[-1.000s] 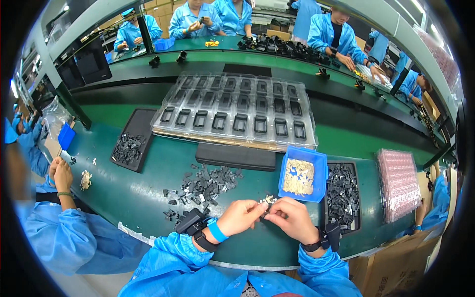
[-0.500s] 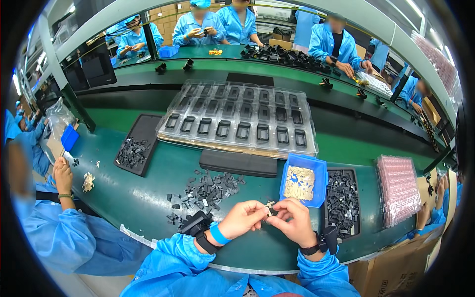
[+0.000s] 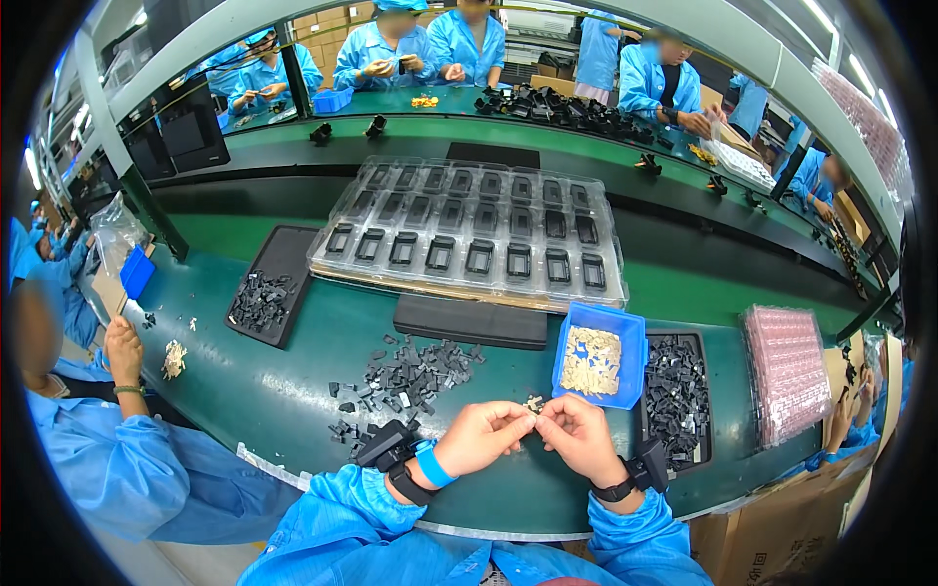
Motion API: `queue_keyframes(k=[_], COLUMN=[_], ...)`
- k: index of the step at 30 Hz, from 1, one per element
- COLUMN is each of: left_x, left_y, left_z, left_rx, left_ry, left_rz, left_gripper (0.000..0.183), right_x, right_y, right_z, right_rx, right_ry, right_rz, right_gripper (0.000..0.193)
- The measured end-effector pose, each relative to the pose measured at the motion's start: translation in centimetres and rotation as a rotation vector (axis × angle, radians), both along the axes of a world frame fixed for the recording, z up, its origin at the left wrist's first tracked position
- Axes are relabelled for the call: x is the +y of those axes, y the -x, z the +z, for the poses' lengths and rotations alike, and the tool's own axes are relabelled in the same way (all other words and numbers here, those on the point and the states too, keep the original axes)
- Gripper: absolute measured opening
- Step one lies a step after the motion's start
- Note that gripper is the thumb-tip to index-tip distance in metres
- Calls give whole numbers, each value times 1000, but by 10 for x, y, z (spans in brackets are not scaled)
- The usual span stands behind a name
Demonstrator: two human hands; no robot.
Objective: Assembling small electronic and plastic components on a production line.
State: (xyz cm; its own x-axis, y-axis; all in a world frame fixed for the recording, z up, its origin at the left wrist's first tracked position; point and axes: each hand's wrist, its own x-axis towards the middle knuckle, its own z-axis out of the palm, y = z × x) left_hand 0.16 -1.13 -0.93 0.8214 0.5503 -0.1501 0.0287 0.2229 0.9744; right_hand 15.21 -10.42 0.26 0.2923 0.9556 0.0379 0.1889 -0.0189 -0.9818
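Observation:
My left hand (image 3: 487, 437) and my right hand (image 3: 580, 437) meet above the green table, thumbs and fingertips pinched together. What they grip is tiny and mostly covered by the fingers. Small cream-coloured bits (image 3: 532, 401) show just beyond the fingertips; whether they are held or lie on the table I cannot tell. Right behind my right hand stands a blue bin (image 3: 633, 354) holding a heap of flat cream pieces (image 3: 590, 361). Loose small black parts (image 3: 420, 376) are spread on the table beyond my left hand.
A black tray of black parts (image 3: 677, 396) lies right of the bin, another dark tray (image 3: 278, 293) at left. Clear blister trays with black frames (image 3: 469, 230) lie ahead, before a dark block (image 3: 469, 322). Pink-tinted trays (image 3: 785, 376) stack at right. A co-worker's hand (image 3: 123, 350) is at left.
My fingertips have drawn closer together, and the dark piece that showed between them is now hidden. My right hand has turned slightly. Across the line, co-workers' hands have shifted.

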Motion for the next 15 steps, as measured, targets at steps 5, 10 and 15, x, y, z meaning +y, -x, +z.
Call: queue_keyframes(k=[5, 10, 15], left_x=[-2, -4, -6], left_y=[0, -1, -1], left_z=[4, 4, 4], left_rx=[-13, -26, -11], left_ry=[-15, -71, -176], left_rz=[34, 62, 99], left_gripper=[17, 15, 14], right_x=[-2, -1, 2], right_y=[-1, 0, 8], right_z=[0, -1, 11], right_rx=[133, 183, -396], right_ry=[50, 26, -207], right_rz=[12, -19, -138], right_gripper=[8, 6, 7])
